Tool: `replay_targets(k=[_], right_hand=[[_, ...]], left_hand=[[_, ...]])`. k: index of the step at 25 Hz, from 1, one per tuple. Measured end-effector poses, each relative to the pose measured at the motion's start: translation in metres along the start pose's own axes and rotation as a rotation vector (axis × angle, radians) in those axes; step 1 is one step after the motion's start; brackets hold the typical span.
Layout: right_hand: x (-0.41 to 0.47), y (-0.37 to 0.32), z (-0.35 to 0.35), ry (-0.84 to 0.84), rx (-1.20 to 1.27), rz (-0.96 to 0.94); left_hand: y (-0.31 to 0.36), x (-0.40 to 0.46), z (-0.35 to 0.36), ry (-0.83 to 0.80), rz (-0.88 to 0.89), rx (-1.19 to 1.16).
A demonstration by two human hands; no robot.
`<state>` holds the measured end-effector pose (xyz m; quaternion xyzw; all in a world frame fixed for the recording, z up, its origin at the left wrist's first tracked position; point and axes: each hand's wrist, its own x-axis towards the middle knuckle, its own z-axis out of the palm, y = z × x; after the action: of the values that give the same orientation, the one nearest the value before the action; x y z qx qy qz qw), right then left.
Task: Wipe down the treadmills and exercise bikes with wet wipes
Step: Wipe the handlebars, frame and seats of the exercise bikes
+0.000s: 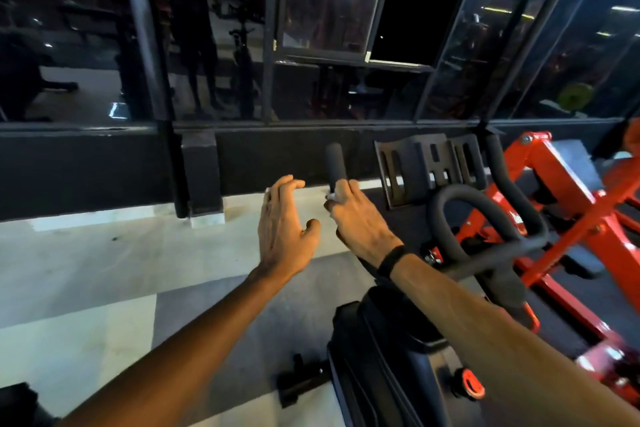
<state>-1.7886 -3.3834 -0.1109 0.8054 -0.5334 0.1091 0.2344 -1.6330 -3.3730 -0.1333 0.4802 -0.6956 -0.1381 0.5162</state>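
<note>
A black exercise bike [388, 350] stands below me at centre right, its padded handlebars [485, 218] curving up toward a tablet holder [426, 166]. My right hand [356, 222] grips the left handlebar horn [335, 163] near its base, with a white wet wipe [331, 197] bunched under the fingers against the grip. My left hand [284, 229] hovers in the air just left of that horn, fingers spread and relaxed, holding nothing.
A red machine frame [568, 211] crowds the bike's right side. A dark glass wall [207, 45] with a low black ledge runs across the front. Pale floor tiles [86, 270] lie to the left, and a black foot bar [301, 381] juts from the bike's base.
</note>
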Motion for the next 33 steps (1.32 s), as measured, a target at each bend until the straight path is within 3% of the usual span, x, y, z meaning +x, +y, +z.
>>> replay_targets(k=[7,13,17,21,25,27,30,33], right_hand=[[-0.094,0.005,-0.026,-0.04,0.222,-0.07],[-0.154,0.034,-0.04,-0.01,0.33,0.037],[-0.188,0.08,-0.051,0.014,0.268,0.196],[-0.213,0.138,-0.056,0.098,0.266,0.365],[-0.206,0.1,-0.031,0.233,0.367,0.556],[-0.198,0.051,-0.016,0.258,0.465,0.482],[-0.176,0.005,-0.013,0.23,0.682,0.379],[-0.182,0.023,-0.019,0.304,0.503,0.276]], left_hand=[[0.031,-0.037,0.056,-0.068,0.121,-0.213],[0.065,-0.042,0.087,-0.121,0.243,-0.297],[0.081,-0.038,0.106,-0.14,0.208,-0.262],[0.085,-0.037,0.116,-0.141,0.207,-0.062],[0.088,-0.039,0.12,-0.083,0.139,-0.026],[0.093,-0.043,0.117,-0.073,0.021,-0.079],[0.094,-0.044,0.112,-0.187,-0.111,-0.147],[0.09,-0.046,0.105,-0.247,-0.135,-0.128]])
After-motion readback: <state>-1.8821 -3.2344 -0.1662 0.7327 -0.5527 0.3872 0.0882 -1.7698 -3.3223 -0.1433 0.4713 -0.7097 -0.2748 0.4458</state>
